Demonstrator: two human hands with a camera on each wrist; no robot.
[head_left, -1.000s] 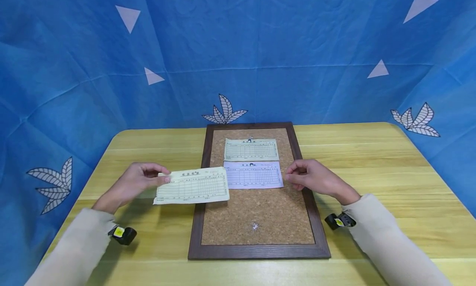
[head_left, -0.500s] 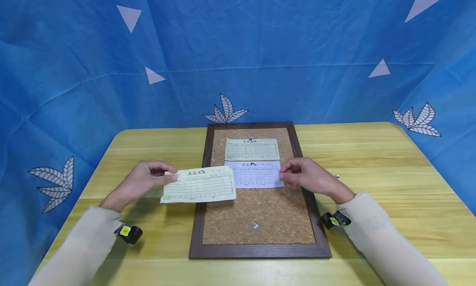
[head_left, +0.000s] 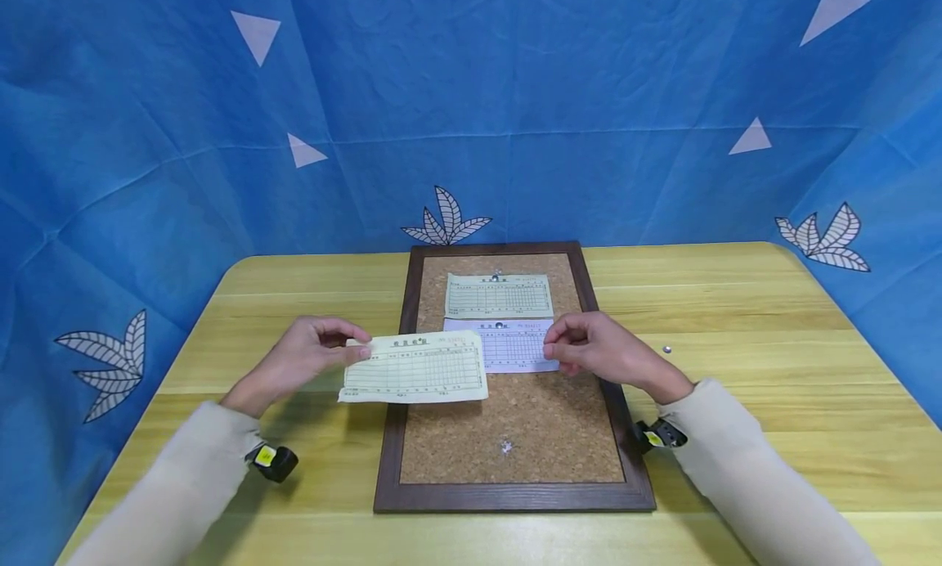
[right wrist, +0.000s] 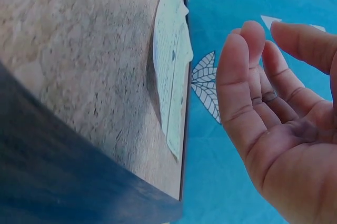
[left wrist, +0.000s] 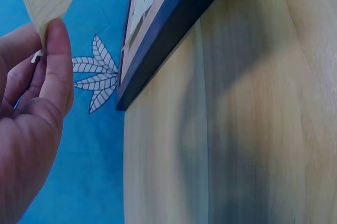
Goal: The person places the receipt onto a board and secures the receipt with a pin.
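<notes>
My left hand [head_left: 302, 360] pinches the left end of a pale yellow receipt slip [head_left: 415, 371], printed with a ruled form. The slip is held over the left side of a cork board [head_left: 456, 455] and overlaps a lilac receipt slip [head_left: 515, 357] in the head view. Above the lilac one lies a pale green receipt slip [head_left: 499, 298]; each has a small round dark spot at its top middle. My right hand [head_left: 607, 353] is by the lilac slip's right end. In the right wrist view its fingers [right wrist: 233, 71] bend loosely, apart from the thumb, with nothing between them.
A dark wooden frame [head_left: 515, 496] edges the board, which lies on a light wood table [head_left: 773, 345]. A small shiny piece [head_left: 666, 349] sits right of the board. Small silvery bits [head_left: 505, 446] show low on the cork. Blue cloth [head_left: 589, 100] hangs behind.
My left hand has carried the yellow slip rightward, further over the board and the lilac slip. My right hand has shifted slightly left, onto the lilac slip's right end.
</notes>
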